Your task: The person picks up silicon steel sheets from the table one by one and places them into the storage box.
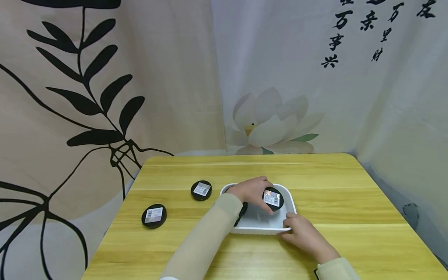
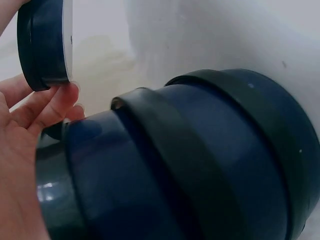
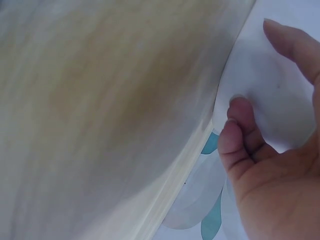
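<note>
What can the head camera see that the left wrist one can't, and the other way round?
Only the head view shows the right hand on the white tray's rim, the far labelled disc and near labelled disc left of the tray, and black painted leaves.

Only the left wrist view shows, close up, the bluish side of the held disc and the broad banded side of a big dark shape. What that shape is, I can't tell.

Both show the left hand, the held disc and the white tray.

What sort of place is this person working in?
Probably an improvised indoor tabletop workspace, though the wider room is out of view. A wood-grain table stands before a hanging printed fabric backdrop, with a white tray on it.
</note>
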Tool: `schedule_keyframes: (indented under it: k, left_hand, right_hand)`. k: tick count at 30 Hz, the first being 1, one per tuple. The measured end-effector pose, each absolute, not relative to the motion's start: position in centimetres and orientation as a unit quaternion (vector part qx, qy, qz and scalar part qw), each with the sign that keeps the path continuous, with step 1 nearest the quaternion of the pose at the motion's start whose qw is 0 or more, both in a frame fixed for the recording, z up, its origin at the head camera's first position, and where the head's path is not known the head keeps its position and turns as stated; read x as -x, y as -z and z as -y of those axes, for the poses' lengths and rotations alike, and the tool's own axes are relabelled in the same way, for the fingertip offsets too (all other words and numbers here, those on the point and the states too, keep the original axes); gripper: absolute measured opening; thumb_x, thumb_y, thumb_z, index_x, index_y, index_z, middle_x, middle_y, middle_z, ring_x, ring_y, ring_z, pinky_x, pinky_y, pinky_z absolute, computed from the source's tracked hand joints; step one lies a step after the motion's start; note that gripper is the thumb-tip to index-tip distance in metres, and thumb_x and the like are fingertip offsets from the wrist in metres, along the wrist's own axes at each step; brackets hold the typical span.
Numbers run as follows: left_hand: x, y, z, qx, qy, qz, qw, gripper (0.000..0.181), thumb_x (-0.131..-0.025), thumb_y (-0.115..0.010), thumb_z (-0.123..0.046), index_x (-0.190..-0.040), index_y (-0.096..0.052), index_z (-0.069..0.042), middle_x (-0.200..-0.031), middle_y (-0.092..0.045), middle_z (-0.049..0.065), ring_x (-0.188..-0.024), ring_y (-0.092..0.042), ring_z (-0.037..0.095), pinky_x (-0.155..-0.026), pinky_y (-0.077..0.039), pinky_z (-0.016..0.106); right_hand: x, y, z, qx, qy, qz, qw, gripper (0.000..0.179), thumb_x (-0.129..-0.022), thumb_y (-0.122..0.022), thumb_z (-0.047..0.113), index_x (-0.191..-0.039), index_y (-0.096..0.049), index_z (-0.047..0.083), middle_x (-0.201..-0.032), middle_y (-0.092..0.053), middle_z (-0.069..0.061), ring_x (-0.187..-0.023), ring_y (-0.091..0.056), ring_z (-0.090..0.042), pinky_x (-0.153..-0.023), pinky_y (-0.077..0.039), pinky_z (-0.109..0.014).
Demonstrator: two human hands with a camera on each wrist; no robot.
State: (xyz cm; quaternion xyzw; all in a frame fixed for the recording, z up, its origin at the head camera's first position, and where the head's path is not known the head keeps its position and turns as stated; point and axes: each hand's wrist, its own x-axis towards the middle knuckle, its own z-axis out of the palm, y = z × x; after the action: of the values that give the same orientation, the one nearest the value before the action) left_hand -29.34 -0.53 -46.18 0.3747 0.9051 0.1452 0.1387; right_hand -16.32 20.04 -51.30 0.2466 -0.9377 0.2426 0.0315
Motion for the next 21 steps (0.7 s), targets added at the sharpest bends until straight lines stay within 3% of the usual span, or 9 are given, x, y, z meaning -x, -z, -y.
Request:
schedule_keyframes:
  k: [21]
  left_hand:
    - [29.0, 47.5, 0.7, -0.425, -0.133, -0.887, 0.124, 0.089, -0.064, -0.089, -0.062, -0.139, -0.056, -0.025, -0.124, -0.057, -0.009, -0.107, -0.054, 0.004, -0.096, -0.046, 0.020]
  right_hand:
    - [16.1, 51.6, -20.0, -0.238, -0.249, 0.938, 0.035, 0.026, -0.078, -0.085, 0.029, -0.065, -0.063, 0.025, -0.077, -0.048, 0.015, -0.067, -0.042, 0.002, -0.061, -0.040, -0.022]
